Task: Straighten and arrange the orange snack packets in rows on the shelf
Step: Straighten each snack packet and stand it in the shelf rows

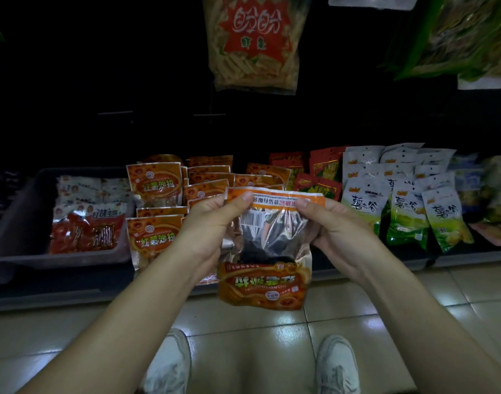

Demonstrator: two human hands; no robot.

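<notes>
both the left hand and right hand pinch the far edge of a crinkled orange foil snack packet, hanging upside down, probably to flatten it for the near row

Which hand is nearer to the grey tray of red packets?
Left. The left hand pinches the orange packet on the side toward the grey tray; the right hand pinches its other side, farther right.

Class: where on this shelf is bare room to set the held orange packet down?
Bare dark shelf shows between the front orange packet and the white-green packets, partly hidden by the held packet. Another strip fronts the grey tray. Behind, the orange rows overlap tightly.
</notes>
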